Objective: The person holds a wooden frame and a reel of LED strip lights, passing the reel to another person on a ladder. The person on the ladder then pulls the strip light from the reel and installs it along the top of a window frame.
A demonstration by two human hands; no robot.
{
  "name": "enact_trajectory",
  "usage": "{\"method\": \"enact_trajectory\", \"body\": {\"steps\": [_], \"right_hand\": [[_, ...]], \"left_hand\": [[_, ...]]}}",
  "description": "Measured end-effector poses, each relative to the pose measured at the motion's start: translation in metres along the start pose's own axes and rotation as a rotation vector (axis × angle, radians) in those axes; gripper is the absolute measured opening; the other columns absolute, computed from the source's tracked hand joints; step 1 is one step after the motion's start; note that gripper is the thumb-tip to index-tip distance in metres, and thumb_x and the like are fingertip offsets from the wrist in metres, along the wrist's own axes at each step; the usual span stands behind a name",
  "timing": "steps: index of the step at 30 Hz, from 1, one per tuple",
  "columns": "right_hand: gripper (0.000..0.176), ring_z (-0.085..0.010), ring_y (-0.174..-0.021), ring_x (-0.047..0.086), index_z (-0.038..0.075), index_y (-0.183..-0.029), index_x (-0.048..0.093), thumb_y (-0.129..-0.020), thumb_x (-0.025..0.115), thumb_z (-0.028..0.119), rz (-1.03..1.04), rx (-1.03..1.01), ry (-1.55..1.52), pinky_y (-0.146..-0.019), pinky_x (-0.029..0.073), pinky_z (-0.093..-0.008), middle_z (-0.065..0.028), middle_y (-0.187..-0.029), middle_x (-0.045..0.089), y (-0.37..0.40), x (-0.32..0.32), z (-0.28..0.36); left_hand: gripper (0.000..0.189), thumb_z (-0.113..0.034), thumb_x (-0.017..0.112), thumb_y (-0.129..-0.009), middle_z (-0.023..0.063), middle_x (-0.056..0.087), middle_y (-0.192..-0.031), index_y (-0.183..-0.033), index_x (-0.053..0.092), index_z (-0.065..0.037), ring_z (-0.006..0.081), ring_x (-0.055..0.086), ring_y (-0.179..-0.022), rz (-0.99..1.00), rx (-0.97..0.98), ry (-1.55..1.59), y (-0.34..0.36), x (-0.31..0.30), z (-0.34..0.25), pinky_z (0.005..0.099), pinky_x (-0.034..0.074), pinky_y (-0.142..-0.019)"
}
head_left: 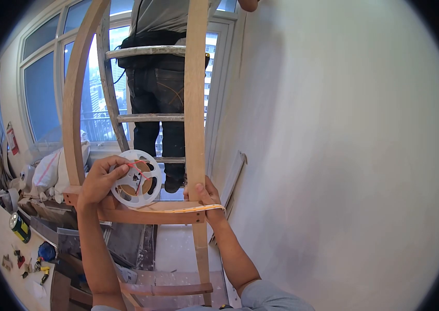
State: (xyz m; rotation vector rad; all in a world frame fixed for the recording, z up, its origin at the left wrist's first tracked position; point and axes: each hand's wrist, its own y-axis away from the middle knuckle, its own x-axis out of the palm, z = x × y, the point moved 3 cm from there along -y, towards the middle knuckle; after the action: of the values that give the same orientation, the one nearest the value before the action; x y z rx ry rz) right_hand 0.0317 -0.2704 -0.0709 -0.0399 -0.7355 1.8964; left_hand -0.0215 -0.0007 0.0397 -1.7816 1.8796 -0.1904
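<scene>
A white reel (154,193) with round cutouts stands on edge above a reddish-brown wooden rung (147,216). My left hand (100,179) is closed on the reel's left side, its fingers near thin red wires (139,165) at the hub. From the reel's bottom a pale yellow-white strip (185,210) runs right along the rung and ends by my right wrist. My right hand (208,194) is wrapped round the right wooden rail (195,155), thumb in front and other fingers mostly hidden behind it.
Ahead, a person (157,93) in dark trousers stands on a metal ladder (152,118) before windows. A white wall (354,155) fills the right. At lower left, a table (4,249) holds a green can (19,227), blue ball-like item (46,251) and small tools. Another rung (170,290) lies below.
</scene>
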Motion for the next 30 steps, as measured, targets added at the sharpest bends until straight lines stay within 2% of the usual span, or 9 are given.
{"method": "enact_trajectory", "body": {"steps": [7,30], "right_hand": [[0.040,-0.0109,-0.074,0.059,0.005,-0.120,0.050,-0.097,0.057,0.037,0.004,-0.003,-0.044,-0.067,0.050,-0.0263,-0.0061,-0.089,0.062,0.0000,-0.0014,-0.0032],[0.040,-0.0120,-0.076,0.059,0.004,-0.116,0.051,-0.096,0.057,0.039,0.024,-0.010,-0.012,-0.068,0.050,-0.0278,-0.0071,-0.089,0.062,-0.0013,-0.0021,-0.0025]], "left_hand": [[0.017,-0.014,0.063,-0.094,0.0025,0.067,-0.087,-0.100,0.067,0.001,0.0071,0.061,-0.080,0.000,0.008,-0.014,-0.0005,-0.0012,0.0020,0.0226,0.051,-0.074],[0.017,-0.014,0.062,-0.094,0.0018,0.067,-0.087,-0.099,0.067,0.001,0.0068,0.060,-0.081,0.002,-0.004,-0.021,0.0003,0.0011,-0.0010,0.0225,0.050,-0.074]]}}
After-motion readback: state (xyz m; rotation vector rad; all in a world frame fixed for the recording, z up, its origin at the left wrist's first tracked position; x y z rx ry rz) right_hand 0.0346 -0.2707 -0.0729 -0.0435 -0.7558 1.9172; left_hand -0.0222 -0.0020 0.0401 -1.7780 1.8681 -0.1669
